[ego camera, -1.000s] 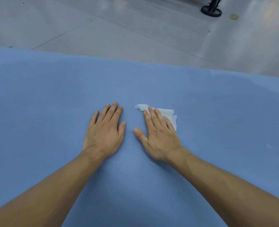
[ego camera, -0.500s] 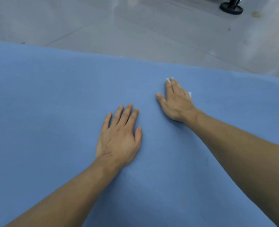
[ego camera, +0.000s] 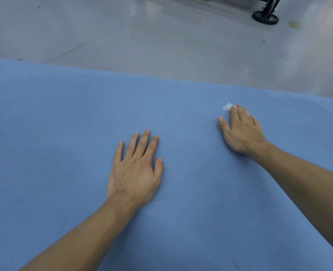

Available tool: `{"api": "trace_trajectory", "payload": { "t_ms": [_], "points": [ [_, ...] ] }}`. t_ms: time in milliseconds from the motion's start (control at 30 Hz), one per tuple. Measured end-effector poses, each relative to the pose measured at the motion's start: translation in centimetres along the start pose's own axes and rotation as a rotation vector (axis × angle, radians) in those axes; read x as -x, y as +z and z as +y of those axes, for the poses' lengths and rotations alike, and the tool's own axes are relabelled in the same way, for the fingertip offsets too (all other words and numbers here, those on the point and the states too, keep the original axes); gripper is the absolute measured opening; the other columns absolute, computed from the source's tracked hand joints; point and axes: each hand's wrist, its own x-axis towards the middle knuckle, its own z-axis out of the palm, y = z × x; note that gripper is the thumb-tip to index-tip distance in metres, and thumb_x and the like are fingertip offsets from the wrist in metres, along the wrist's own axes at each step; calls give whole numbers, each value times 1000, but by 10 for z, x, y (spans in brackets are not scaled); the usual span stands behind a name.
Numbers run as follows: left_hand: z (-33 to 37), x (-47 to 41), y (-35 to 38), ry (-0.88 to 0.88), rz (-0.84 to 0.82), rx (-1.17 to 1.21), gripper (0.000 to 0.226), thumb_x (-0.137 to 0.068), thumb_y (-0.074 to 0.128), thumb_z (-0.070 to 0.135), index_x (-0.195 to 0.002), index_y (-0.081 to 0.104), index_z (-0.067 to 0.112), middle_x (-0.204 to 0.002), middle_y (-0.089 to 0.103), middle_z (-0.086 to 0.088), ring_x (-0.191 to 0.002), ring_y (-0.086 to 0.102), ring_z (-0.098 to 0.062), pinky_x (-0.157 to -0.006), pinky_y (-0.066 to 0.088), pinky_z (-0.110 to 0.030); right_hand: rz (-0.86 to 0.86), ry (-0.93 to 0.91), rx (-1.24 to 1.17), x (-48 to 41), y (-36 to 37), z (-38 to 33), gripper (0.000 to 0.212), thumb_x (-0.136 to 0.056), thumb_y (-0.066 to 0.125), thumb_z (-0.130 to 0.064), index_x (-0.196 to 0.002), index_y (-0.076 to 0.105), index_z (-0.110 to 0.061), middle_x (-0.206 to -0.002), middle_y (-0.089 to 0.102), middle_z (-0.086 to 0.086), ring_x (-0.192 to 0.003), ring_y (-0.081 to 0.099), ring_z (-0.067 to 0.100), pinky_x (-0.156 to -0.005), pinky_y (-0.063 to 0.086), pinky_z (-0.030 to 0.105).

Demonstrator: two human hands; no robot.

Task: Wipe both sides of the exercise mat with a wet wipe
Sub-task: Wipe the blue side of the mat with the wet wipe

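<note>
A blue exercise mat (ego camera: 64, 133) lies flat on the floor and fills most of the view. My left hand (ego camera: 135, 171) rests flat on it, palm down, fingers spread and straight. Farther out to the right, my right hand (ego camera: 241, 130) presses a white wet wipe (ego camera: 227, 107) against the mat with straight fingers. Only a small corner of the wipe shows past my fingertips; the rest is hidden under the hand.
Beyond the mat's far edge is a grey tiled floor (ego camera: 161, 45). A black wheeled stand foot (ego camera: 265, 16) sits at the top right, well away from the mat.
My right hand has slid the wipe away from me toward the mat's far edge and to the right. The left hand has stayed flat on the mat.
</note>
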Motion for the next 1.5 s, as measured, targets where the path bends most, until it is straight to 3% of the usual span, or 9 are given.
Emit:
{"api": "trace_trajectory", "payload": {
  "t_ms": [200, 433, 633, 867, 1033, 1133, 1233, 1400, 1500],
  "points": [
    [-3, -3, 8, -2, 37, -10, 67, -97, 21, 50, -159, 32, 29, -169, 22, 8, -156, 17, -16, -126, 15, -50, -54, 156, -170, -64, 0, -48, 84, -102, 20, -63, -161, 9, -4, -170, 2, 10, -157, 1, 22, -127, 3, 41],
    [-4, -4, 10, 2, 51, -16, 65, -98, 22, 50, -160, 30, 30, -169, 20, 9, -156, 16, -15, -126, 13, -49, -139, -314, -79, -62, 3, -116, 75, -106, 22, -56, -162, 10, -8, -171, 3, 6, -157, 1, 19, -127, 2, 37],
    [-4, -4, 7, 3, 33, -39, 67, -97, 19, 51, -161, 27, 30, -169, 20, 9, -156, 15, -15, -126, 13, -48, -131, -516, 53, 11, -2, -77, 88, -95, 7, -71, -163, 7, -15, -171, -2, -4, -155, -7, 9, -126, -3, 34],
    [-2, -2, 4, -3, 8, -46, 69, -96, 14, 52, -162, 22, 32, -170, 15, 11, -157, 10, -13, -127, 10, -47, -51, -58, 5, 4, -10, 36, 102, -85, 3, -83, -159, 15, -14, -168, 16, 2, -155, 10, 19, -125, 12, 44],
    [-2, -1, 2, -2, 7, -32, 70, -96, 9, 53, -163, 15, 34, -170, 6, 14, -157, 2, -10, -127, 5, -44, -60, 55, -84, -8, -6, 52, 95, -89, 14, -80, -155, 20, -13, -165, 22, 4, -152, 18, 20, -123, 17, 46],
    [-2, -1, 2, 0, -1, -22, 69, -97, 7, 53, -163, 10, 35, -170, 1, 15, -157, -3, -9, -128, 1, -43, -84, -154, -124, 9, -7, 19, 97, -91, 18, -78, -161, 12, -12, -169, 11, 6, -156, 10, 18, -126, 9, 36],
    [-2, 0, 2, 1, 13, -9, 69, -97, 11, 53, -163, 15, 34, -170, 6, 14, -157, 1, -9, -127, 4, -44, -179, -455, -64, 49, -6, -16, 107, -83, 0, -86, -163, 0, -14, -170, -11, 2, -155, -12, 12, -124, -6, 27],
    [-2, 0, 1, 0, 11, -3, 69, -97, 13, 53, -162, 21, 33, -170, 12, 13, -157, 7, -11, -127, 7, -44, -178, -693, 25, 109, -4, -31, 89, -94, 5, -77, -163, -1, -22, -168, -17, -10, -152, -21, 6, -125, -7, 36],
    [-3, 0, 2, 0, -2, -13, 70, -96, 8, 54, -163, 14, 34, -170, 5, 15, -157, 0, -9, -128, 3, -43, -151, -622, 122, 100, -5, -16, 91, -90, -6, -78, -163, -1, -23, -168, -17, -12, -152, -20, 6, -126, -3, 44]
  ]
}}
